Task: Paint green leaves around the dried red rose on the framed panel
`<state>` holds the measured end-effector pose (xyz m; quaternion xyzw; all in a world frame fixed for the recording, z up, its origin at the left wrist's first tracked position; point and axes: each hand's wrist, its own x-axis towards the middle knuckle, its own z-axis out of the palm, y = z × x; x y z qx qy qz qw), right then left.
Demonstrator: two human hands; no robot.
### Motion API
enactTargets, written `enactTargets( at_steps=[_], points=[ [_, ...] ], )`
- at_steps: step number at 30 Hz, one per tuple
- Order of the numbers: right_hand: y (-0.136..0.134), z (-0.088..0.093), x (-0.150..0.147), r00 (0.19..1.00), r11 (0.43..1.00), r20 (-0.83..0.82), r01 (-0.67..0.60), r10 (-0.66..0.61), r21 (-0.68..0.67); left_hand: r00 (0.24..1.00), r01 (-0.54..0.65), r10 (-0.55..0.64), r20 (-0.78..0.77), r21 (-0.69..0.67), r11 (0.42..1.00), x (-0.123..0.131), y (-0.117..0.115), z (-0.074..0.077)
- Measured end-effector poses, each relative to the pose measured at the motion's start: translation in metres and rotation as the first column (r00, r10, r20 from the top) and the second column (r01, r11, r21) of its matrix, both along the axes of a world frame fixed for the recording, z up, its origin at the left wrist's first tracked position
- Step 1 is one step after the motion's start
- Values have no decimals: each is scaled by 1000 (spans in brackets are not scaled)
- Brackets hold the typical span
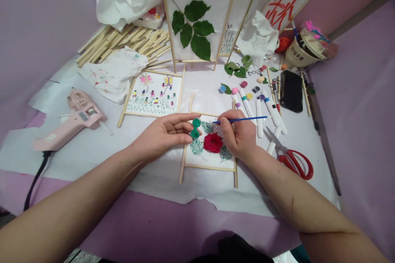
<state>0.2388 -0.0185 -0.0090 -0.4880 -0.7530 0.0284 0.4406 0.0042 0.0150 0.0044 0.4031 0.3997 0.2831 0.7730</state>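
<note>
My left hand hovers over the left edge of a small wood-framed panel, pinching two joined green paint caps at its fingertips. My right hand holds a thin blue paintbrush like a pen, its tip hidden behind the left fingers or caps. On the white panel sit a red rose and green-patterned leaves. My right hand covers the panel's upper right part.
Pink hot glue gun lies at left, with a butterfly-painted panel behind. Paint tubes, small paint pots, red-handled scissors and a black phone lie at right. Wooden sticks and a leaf-decorated folding screen stand behind.
</note>
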Motion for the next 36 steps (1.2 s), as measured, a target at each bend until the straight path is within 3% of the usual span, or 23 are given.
enactTargets(
  at_steps=[15, 19, 24, 27, 36],
  points=[
    [0, 0, -1, 1000, 1000, 13, -3, 3, 1, 1000, 2, -2, 28, 12, 1000, 1, 0, -1],
    [-2, -3, 1, 996, 999, -91, -14, 17, 32, 999, 10, -10, 33, 18, 1000, 0, 0, -2],
    [-3, -6, 3, 941, 974, -289, -121, 173, 189, 999, 11, -11, 37, 20, 1000, -1, 1, -3],
    [-5, -3, 4, 938, 952, -269, -146, 220, 269, 999, 15, -16, 48, 14, 1000, -1, 1, -3],
    [-5, 0, 3, 944, 936, -139, -261, 298, 236, 999, 46, -47, 24, 27, 999, -2, 1, -4]
  ],
)
